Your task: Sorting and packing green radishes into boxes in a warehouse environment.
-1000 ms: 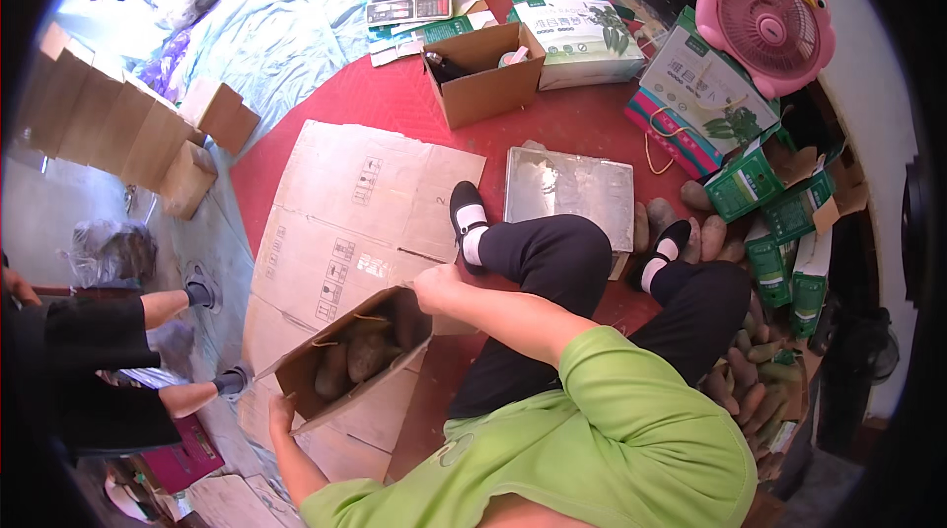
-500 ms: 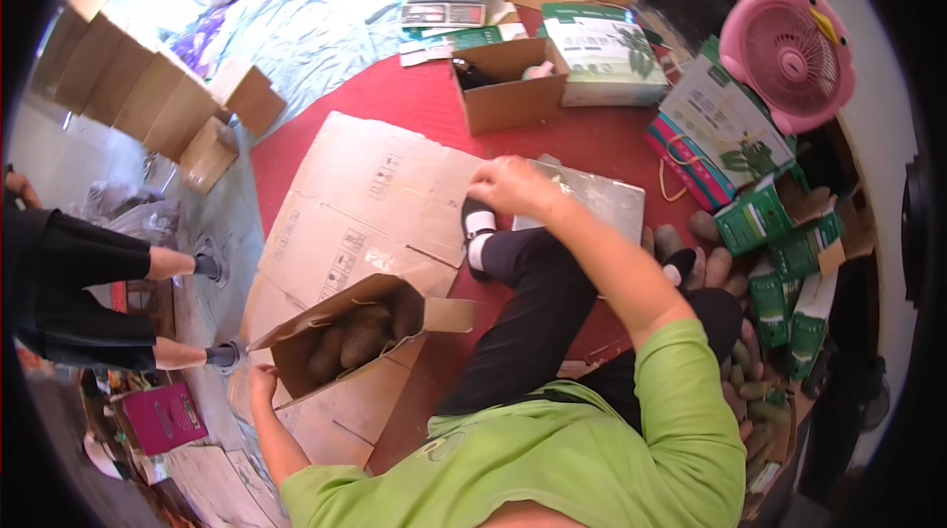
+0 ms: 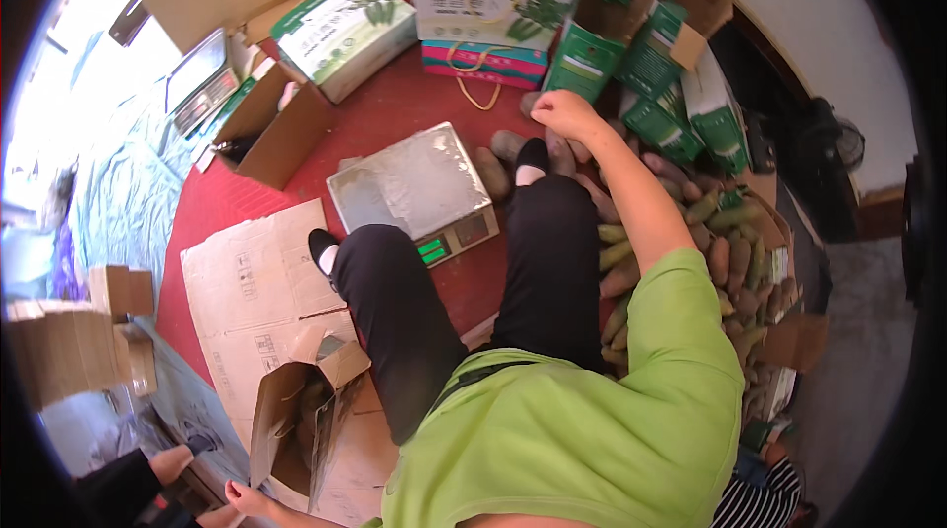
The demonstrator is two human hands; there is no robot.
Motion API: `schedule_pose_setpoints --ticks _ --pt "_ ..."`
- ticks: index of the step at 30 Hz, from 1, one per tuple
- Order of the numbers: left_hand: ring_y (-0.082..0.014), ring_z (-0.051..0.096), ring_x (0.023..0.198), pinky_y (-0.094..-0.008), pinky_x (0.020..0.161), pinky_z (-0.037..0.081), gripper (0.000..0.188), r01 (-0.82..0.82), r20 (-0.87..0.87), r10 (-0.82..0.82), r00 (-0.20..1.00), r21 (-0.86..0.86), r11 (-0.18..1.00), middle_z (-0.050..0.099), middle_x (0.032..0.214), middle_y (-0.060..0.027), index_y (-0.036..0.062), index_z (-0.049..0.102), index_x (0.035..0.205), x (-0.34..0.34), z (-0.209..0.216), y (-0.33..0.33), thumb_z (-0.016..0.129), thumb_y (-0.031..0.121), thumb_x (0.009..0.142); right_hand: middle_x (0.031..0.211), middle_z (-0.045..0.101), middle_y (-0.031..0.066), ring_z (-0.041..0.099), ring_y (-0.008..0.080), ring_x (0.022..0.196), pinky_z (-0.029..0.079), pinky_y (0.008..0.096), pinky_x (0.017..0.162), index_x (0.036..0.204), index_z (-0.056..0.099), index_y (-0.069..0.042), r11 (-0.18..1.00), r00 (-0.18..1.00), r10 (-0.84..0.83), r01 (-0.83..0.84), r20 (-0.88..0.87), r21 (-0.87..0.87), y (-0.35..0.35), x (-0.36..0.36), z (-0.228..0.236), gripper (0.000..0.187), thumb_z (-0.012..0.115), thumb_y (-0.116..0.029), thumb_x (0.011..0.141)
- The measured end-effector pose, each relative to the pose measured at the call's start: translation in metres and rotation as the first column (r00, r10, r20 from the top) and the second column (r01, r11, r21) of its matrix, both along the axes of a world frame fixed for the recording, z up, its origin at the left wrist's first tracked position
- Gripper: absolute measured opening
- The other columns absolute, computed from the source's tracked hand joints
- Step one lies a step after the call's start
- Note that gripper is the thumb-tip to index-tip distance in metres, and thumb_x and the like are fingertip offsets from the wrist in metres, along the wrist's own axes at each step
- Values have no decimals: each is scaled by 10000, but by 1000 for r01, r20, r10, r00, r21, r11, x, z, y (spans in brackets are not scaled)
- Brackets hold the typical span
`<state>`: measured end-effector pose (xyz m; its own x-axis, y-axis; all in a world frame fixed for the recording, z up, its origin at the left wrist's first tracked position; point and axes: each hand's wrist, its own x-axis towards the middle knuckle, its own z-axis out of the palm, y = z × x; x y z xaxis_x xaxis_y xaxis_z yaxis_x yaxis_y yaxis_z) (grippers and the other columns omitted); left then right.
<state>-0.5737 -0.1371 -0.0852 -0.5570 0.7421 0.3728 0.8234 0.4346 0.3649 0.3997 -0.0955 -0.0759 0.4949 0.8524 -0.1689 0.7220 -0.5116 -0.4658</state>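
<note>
I sit on a red floor with my legs in black trousers stretched out. My right hand (image 3: 560, 115) reaches forward past my foot and lies with curled fingers on the far end of a pile of brown and green oblong vegetables (image 3: 730, 262) at my right; whether it grips one is hidden. My left hand (image 3: 243, 497) holds the lower edge of an open brown cardboard box (image 3: 281, 415) at my left side, with a few vegetables inside it. A flat metal weighing scale (image 3: 409, 183) with a green display stands between my feet.
Green printed cartons (image 3: 651, 65) stand behind the pile, a larger white and green one (image 3: 345, 30) further left. An open brown box (image 3: 276, 129) and a second scale (image 3: 202, 79) sit at the back left. Flattened cardboard (image 3: 247, 281) covers the floor. Another person's leg (image 3: 148, 474) shows bottom left.
My right arm has swung from the open box across my legs to the vegetable pile on the right. The view has turned right with it. My left hand stays on the box.
</note>
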Motion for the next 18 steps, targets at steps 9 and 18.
schedule_pose_setpoints --ticks 9,18 --pt "-250 601 1025 -344 933 451 236 511 -58 -509 859 43 858 658 1081 -149 -34 649 1103 217 56 98 591 110 924 927 706 123 671 302 909 522 413 818 889 741 -147 825 847 -515 446 -135 -348 -235 -6 -156 210 674 -308 771" --pt "-266 588 1043 -358 943 435 203 833 149 -819 554 -95 545 645 1055 -122 4 658 1082 405 17 115 602 77 901 656 640 114 635 240 520 512 377 443 754 653 -4 641 606 -717 380 -345 -667 -383 -115 -256 237 539 -191 844"
